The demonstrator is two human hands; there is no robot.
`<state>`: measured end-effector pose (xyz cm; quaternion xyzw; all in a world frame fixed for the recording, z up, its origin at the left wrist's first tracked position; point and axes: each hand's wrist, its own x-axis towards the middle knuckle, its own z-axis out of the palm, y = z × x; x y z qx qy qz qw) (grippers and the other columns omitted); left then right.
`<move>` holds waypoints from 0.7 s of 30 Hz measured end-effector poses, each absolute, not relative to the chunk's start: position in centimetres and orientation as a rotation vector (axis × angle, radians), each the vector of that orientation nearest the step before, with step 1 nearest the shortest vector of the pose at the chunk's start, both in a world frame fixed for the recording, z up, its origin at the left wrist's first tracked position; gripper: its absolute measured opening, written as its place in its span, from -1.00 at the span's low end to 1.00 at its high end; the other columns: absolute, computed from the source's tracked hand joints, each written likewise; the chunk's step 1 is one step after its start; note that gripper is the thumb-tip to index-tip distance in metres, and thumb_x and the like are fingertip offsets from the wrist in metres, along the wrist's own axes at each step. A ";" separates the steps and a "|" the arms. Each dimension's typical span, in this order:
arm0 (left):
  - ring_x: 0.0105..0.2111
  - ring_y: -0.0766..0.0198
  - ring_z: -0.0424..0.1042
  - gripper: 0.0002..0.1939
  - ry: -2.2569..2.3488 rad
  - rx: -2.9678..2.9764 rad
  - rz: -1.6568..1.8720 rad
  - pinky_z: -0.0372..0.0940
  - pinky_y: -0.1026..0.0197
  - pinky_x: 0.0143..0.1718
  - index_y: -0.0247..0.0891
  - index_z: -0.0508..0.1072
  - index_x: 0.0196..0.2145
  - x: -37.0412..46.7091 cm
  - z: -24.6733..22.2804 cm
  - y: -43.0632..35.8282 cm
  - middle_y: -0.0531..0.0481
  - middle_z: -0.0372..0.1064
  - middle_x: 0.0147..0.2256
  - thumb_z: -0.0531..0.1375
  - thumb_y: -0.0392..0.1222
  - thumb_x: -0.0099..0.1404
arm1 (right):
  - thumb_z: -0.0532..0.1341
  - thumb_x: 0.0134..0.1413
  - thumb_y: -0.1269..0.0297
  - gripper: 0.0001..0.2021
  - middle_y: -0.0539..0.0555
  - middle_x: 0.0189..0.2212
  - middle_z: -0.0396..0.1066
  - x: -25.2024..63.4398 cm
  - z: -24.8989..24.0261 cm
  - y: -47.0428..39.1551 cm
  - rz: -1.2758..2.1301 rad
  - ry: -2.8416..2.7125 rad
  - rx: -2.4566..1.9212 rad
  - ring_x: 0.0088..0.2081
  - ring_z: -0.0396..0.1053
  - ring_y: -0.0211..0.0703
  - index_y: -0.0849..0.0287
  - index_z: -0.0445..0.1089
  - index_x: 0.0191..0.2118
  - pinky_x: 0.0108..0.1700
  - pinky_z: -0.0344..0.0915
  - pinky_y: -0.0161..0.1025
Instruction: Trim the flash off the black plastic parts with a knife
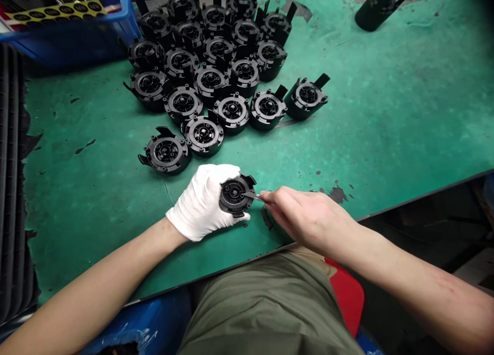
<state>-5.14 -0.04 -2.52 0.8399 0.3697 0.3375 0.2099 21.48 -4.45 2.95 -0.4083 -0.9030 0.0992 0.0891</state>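
In a white glove, my left hand (206, 200) wraps round a black round plastic housing (234, 193), its ringed face turned up towards me. My bare right hand (297, 208) pinches a small knife (253, 195) with a thin metal blade. The blade's tip reaches the housing's face near its right side; whether it touches cannot be made out. Just beyond my left hand stands a similar black housing (165, 150) with upright tabs, and another housing (203, 134) is beside it.
Several more black housings (231, 108) stand close together at the back of the green table (366, 113). A lone housing (376, 10) is at the far right. A blue bin (77, 41) occupies the back left, and black ribbed plastic (13, 180) lines the left edge.
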 end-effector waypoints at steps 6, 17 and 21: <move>0.02 -0.14 0.57 -0.04 1.044 2.327 0.919 0.45 -0.14 0.10 -0.17 0.36 0.21 -5.2 -2.8 -0.1 -0.23 0.53 0.06 0.41 0.54 0.11 | 0.12 0.53 0.40 -0.92 -0.03 -0.41 0.38 20.5 4.0 -5.4 0.067 -2.819 -1.223 -0.46 0.35 -0.16 0.19 0.34 -0.07 -0.43 0.10 -0.11; -0.06 -0.05 0.58 -0.08 0.950 2.392 1.036 0.46 -0.05 0.04 -0.21 0.30 0.22 -5.0 -2.6 0.0 -0.22 0.53 0.02 0.41 0.46 0.18 | 0.12 0.39 0.56 -0.83 0.02 -0.37 0.41 19.4 4.8 -6.3 -0.042 -2.879 -1.253 -0.45 0.38 -0.13 0.24 0.34 -0.01 -0.46 0.13 -0.10; -0.06 -0.07 0.58 -0.11 0.984 2.362 1.003 0.46 -0.08 0.04 -0.19 0.35 0.19 -5.0 -2.6 0.0 -0.21 0.54 0.00 0.41 0.48 0.17 | 0.11 0.38 0.58 -0.80 0.04 -0.36 0.43 19.3 4.8 -6.3 -0.030 -2.893 -1.255 -0.43 0.42 -0.14 0.28 0.34 0.03 -0.45 0.17 -0.13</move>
